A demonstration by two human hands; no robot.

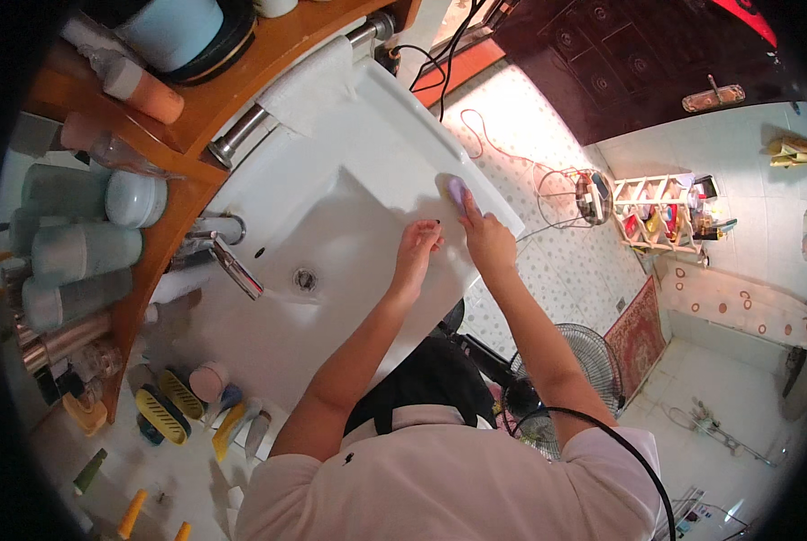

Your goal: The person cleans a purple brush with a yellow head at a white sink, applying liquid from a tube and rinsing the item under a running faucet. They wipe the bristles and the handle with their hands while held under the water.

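My right hand [490,242] grips a small lavender oval cleaning tool [456,191], whose exact kind I cannot tell. It lies against the right-hand rim of a white ceramic washbasin [403,138], and my fingers hide part of it. Over the basin's near right side hovers my left hand [417,247], fingers loosely bent and apart. A tiny dark spot shows at one of its fingertips. Across the bowl are a chrome faucet [236,267] and a round metal drain [304,279].
A white towel [315,84] hangs on a metal bar behind the basin. Bottles and jars fill a wooden shelf [204,179] at left. Yellow soap dishes [163,414] are at lower left. A floor fan [566,365] stands close at right, with cables [449,54] beyond the basin.
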